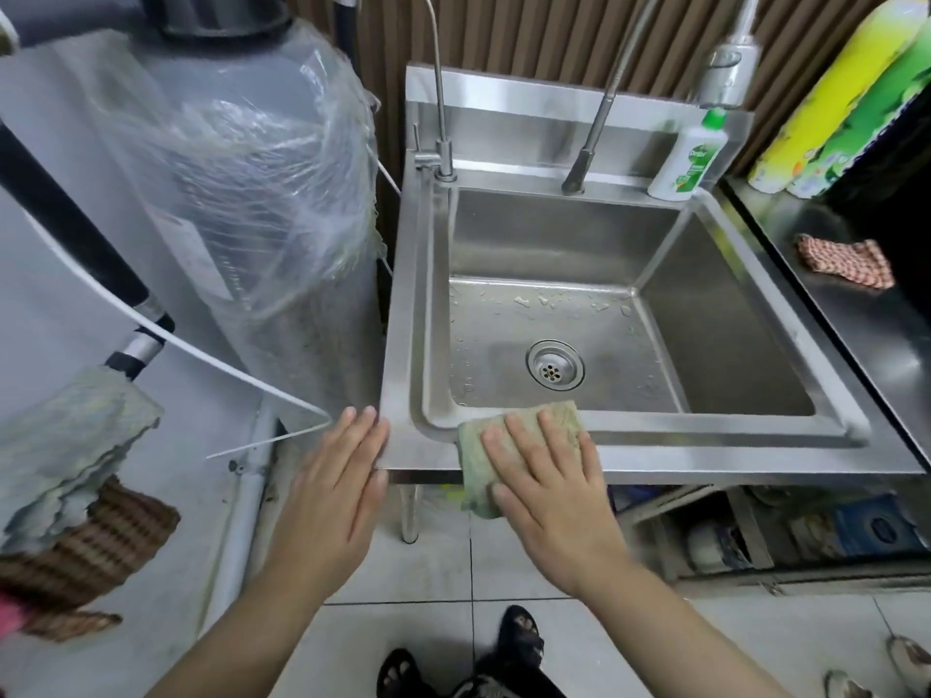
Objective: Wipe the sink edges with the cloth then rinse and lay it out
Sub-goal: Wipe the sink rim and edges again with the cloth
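1. The stainless-steel sink point(650, 430) fills the middle of the view. Its basin holds no objects, only scattered water drops on the floor around the round drain point(555, 369). A thin gooseneck tap point(439, 103) stands at the back left corner and a flexible spray faucet point(599, 128) leans over the back rim.

2. To the left of the sink stands a tall grey tank point(166, 158) partly covered with crumpled clear plastic wrap point(262, 158).

3. To the right, a dark steel counter point(866, 324) adjoins the sink. On it lie a red-and-white patterned rag point(844, 260) and, further back, yellow and green packages point(851, 88).

4. The right hand point(549, 488) lies flat, fingers spread and extended, pressing down on the cloth rather than gripping it. The fingertips reach up toward the inner lip of the front rim.

5. The left hand point(332, 488) is open and flat, fingers together, holding nothing. Its fingertips are at the sink's front left corner; whether they touch the metal I cannot tell.

6. The green cloth point(524, 420) sits on the front edge of the sink near the left corner, under the right hand. Its top corner overlaps the basin's lip and its lower end hangs down over the outer front edge.

7. A white soap bottle point(687, 158) with a green cap stands upright on the back right corner of the sink rim.

8. Below, the person's sandalled feet point(519, 642) stand on a pale tiled floor point(453, 571).
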Available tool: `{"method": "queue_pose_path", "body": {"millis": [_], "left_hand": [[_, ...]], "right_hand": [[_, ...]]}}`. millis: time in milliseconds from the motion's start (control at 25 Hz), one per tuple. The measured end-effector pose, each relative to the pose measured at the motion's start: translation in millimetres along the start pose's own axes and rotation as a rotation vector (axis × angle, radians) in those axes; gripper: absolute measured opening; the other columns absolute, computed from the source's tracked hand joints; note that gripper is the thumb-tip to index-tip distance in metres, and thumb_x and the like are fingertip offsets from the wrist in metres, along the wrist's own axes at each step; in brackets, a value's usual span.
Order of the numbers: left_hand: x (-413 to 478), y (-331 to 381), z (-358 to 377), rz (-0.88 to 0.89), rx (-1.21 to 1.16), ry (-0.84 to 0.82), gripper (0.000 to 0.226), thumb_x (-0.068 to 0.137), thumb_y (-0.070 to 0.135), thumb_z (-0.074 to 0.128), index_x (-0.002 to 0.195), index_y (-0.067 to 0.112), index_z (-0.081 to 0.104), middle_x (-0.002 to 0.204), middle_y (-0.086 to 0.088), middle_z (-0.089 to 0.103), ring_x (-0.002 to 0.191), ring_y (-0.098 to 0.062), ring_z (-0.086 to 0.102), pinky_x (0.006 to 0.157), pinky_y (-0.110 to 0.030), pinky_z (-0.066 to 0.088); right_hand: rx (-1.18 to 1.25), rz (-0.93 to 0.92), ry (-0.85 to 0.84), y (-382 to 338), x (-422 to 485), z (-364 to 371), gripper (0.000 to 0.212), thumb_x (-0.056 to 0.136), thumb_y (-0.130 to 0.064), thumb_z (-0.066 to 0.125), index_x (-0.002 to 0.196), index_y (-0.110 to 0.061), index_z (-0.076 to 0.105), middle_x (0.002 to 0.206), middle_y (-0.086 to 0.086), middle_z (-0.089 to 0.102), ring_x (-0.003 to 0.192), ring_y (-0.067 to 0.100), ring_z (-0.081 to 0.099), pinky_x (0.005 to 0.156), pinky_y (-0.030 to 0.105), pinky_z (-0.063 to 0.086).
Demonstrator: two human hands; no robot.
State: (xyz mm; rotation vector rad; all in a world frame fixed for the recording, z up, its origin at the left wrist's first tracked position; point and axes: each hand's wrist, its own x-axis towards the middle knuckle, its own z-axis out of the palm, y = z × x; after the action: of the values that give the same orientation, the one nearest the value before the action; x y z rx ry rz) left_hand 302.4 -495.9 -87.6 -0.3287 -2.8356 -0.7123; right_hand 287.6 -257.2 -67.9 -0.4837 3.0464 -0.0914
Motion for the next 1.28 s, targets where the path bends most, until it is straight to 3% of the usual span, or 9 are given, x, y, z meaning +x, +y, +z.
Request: {"method": "queue_pose_path", "body": {"millis": [120,240,320,480,640,760,920,1160,1280], "left_hand": [[-27.3,-4.2,-6.4,-0.005,-0.017,-0.029,0.051,0.099,0.036,0.02,0.137,0.011,0.042,0.144,0.002,0.04,0.141,-0.013,0.02,0.116,-0.025,0.009],[-28.7,-3.9,-5.5,-0.028,-0.044,-0.025,0.048,0.099,0.035,0.021,0.136,0.012,0.042,0.141,0.003,0.043,0.141,-0.011,0.021,0.114,-0.028,0.016],[-18.3,-0.8,-9.3,-0.048,-0.066,0.017,0.047,0.099,0.035,0.022,0.135,0.012,0.044,0.139,0.002,0.046,0.14,-0.011,0.025,0.113,-0.029,0.02],[34.6,7.6,-12.9,-0.069,-0.091,0.029,0.048,0.099,0.042,0.024,0.143,0.025,0.031,0.148,0.007,0.033,0.141,-0.01,0.021,0.114,-0.026,0.016],[93.7,5.0,-1.3,0.0,-0.061,-0.061,0.048,0.098,0.041,0.031,0.141,0.02,0.037,0.149,0.004,0.033,0.141,-0.007,0.021,0.114,-0.025,0.018],[109.8,3.5,1.1,-0.021,-0.106,-0.078,0.047,0.099,0.042,0.029,0.137,0.018,0.045,0.145,0.001,0.042,0.138,-0.008,0.029,0.111,-0.028,0.025],[119.2,9.7,-2.2,-0.013,-0.102,-0.036,0.043,0.099,0.036,0.031,0.133,0.017,0.05,0.142,0.003,0.047,0.135,-0.01,0.037,0.111,-0.025,0.027],[141.9,5.1,3.9,-0.123,-0.1,-0.012,0.046,0.099,0.039,0.029,0.136,0.017,0.047,0.144,0.004,0.043,0.138,-0.011,0.031,0.113,-0.025,0.022],[137.4,5.3,4.8,-0.161,-0.123,-0.017,0.046,0.099,0.038,0.029,0.135,0.017,0.047,0.144,0.003,0.043,0.137,-0.012,0.032,0.112,-0.029,0.025]], "right_hand": [[0.001,-0.159,-0.066,-41.3,31.0,-11.5,0.059,0.096,-0.046,-0.004,0.14,-0.035,0.034,0.145,-0.004,0.045,0.134,0.03,0.04,0.107,0.053,0.025],[0.04,-0.302,-0.188,-52.9,77.3,-16.5,0.063,0.086,-0.054,-0.016,0.146,-0.039,-0.006,0.159,-0.006,-0.006,0.146,0.027,-0.007,0.114,0.052,0.001],[0.136,-0.301,-0.272,-54.5,114.9,-17.6,0.053,0.094,-0.051,0.002,0.145,-0.042,-0.011,0.156,-0.009,-0.021,0.143,0.023,-0.022,0.114,0.051,-0.006],[0.298,-0.2,-0.225,-33.3,234.4,-14.1,0.05,0.1,-0.044,0.016,0.147,-0.042,-0.002,0.157,-0.01,-0.019,0.142,0.02,-0.025,0.116,0.05,-0.008],[0.176,-0.206,-0.164,-14.3,310.0,-17.3,0.05,0.1,-0.043,0.014,0.148,-0.037,-0.002,0.158,-0.006,-0.016,0.143,0.021,-0.022,0.112,0.049,-0.015],[0.229,-0.433,-0.046,-4.6,269.4,-9.9,0.051,0.101,-0.036,0.013,0.15,-0.028,0.004,0.159,-0.005,-0.006,0.145,0.017,-0.014,0.112,0.04,-0.019],[0.277,-0.656,-0.117,20.7,265.9,-8.0,0.053,0.097,-0.043,0.008,0.149,-0.034,0.004,0.158,-0.014,-0.003,0.144,0.011,-0.012,0.109,0.03,-0.021],[0.235,-0.424,-0.221,41.8,422.1,-23.3,0.047,0.102,-0.035,0.016,0.148,-0.039,0.003,0.158,-0.007,-0.016,0.144,0.018,-0.018,0.115,0.042,-0.012],[0.183,-0.393,-0.197,32.3,410.5,-22.1,0.049,0.101,-0.033,0.015,0.148,-0.036,-0.001,0.158,-0.003,-0.015,0.144,0.023,-0.016,0.117,0.049,-0.007]]}}
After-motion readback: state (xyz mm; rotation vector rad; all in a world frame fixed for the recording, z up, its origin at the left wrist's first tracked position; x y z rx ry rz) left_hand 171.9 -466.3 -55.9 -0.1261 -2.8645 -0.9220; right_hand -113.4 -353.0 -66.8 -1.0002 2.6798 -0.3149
